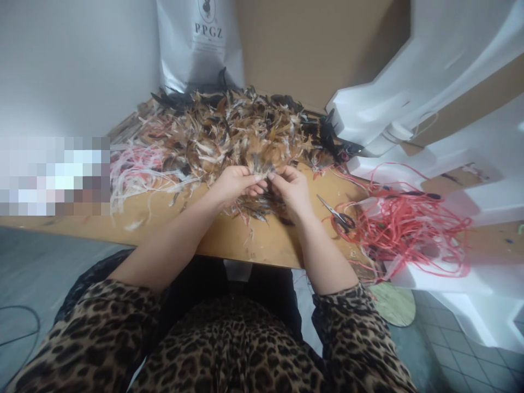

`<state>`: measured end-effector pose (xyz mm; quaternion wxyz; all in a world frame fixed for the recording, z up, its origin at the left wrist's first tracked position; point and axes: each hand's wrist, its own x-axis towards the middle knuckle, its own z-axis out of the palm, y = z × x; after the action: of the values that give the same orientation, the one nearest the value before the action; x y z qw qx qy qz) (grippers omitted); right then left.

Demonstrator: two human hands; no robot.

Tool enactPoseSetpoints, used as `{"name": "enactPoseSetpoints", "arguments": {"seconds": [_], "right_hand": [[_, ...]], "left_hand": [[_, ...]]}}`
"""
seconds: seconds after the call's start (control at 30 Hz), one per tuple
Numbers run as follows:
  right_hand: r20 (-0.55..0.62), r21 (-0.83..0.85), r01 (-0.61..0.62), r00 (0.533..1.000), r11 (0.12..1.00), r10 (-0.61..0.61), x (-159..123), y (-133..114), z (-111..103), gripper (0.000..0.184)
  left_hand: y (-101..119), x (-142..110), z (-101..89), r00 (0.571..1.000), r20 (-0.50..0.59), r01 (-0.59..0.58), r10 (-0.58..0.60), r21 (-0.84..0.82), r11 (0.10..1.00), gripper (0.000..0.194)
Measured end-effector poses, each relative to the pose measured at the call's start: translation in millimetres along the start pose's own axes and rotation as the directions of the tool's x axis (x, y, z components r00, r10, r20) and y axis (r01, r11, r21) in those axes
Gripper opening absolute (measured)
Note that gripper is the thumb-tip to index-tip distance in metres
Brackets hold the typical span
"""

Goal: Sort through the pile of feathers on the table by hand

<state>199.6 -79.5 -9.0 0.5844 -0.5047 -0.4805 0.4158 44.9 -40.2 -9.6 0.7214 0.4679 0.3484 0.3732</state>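
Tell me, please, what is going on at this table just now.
A person in leopard-print sleeves is working at a table with both bare hands. The left hand and right hand meet at the fingertips and appear to pinch a small bunch of feathers between them. A large pile of feathers lies just beyond. To the right, scissors lie unheld on the table, beside a tangle of red string.

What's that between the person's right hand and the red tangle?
Scissors, lying on the table between the right hand and the red tangle, in the head view.
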Motion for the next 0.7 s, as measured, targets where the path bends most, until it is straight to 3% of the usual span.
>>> {"name": "enactPoseSetpoints", "arguments": {"seconds": [0.2, 0.47, 0.57, 0.7], "right_hand": [[0.042, 0.011, 0.048, 0.998, 0.999, -0.049, -2.9, -2.6, -1.5, 0.027], [0.08, -0.006, 0.072, 0.994, 0.997, -0.071, -1.1, 1.0, -2.9, 0.022], [0.069, 0.024, 0.055, 0.996, 0.998, -0.056, -0.2, 1.5, -2.8, 0.023], [0.064, 0.099, 0.009, 0.998, 0.995, -0.015, -0.2, 2.1, -1.1, 0.029]], "left_hand": [[4.4, -2.4, -1.5, 0.992, 0.079, 0.109, -0.1, -0.121, 0.987, 0.011], [3.9, -3.6, -0.5, 0.99, 0.095, 0.112, -0.106, -0.053, 0.992, 0.01], [2.0, -2.4, -0.9, 0.996, 0.065, 0.054, -0.055, 0.024, 0.998, 0.013], [-0.4, -0.5, 0.3, 0.993, -0.002, -0.12, 0.122, 0.125, 0.985, 0.014]]}}
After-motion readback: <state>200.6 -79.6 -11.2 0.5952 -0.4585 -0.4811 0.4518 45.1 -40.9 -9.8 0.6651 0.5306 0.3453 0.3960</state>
